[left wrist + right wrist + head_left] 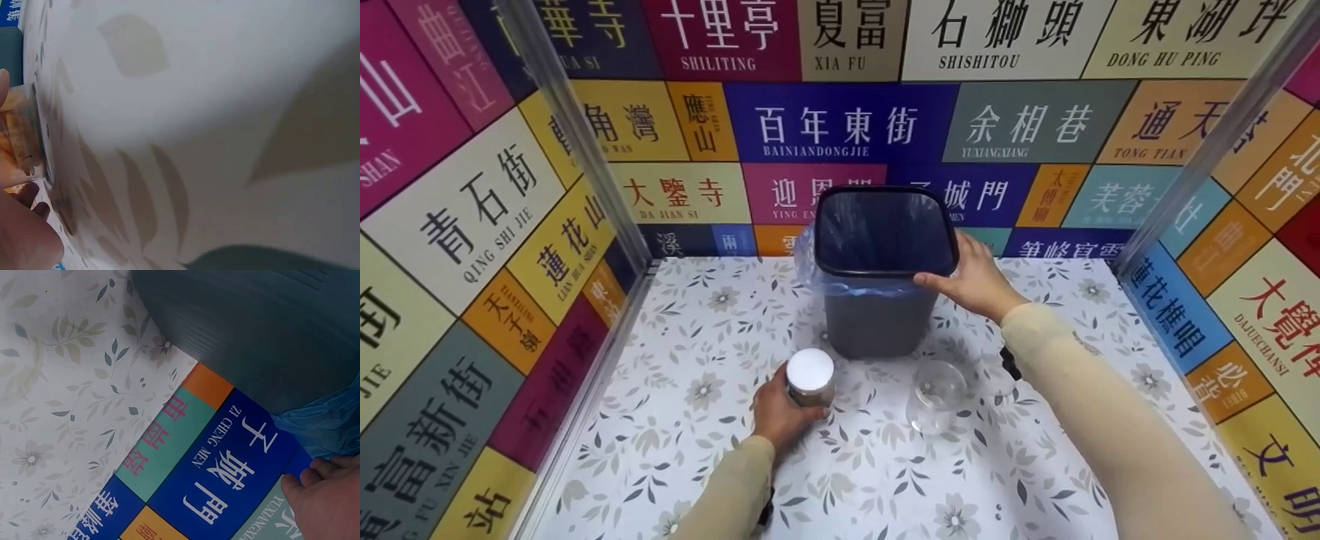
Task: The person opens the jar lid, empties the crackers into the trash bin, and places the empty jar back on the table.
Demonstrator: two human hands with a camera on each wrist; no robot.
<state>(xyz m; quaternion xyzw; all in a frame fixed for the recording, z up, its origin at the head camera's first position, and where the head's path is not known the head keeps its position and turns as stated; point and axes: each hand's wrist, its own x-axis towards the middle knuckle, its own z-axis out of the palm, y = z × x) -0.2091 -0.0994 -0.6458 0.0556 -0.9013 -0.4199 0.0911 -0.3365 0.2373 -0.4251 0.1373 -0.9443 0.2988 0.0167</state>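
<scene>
My left hand (784,409) holds a clear jar with a white lid (810,369), its thumb along the near side. Through the jar wall (25,135) in the left wrist view, yellow-orange pieces show. Farther back, my right hand (979,277) grips the rim of a dark grey trash bin (877,322), thumb on the front edge and fingers around the right side. A thin blue bag (320,424) lines the bin and hangs over its rim. The bin's bottom is hidden in shadow inside.
A transparent, round container (934,397) stands right of the lidded jar, in front of the bin. The table (705,465) has a white leaf-and-flower cover. Panels of coloured street-name signs (840,124) rise behind and on both sides.
</scene>
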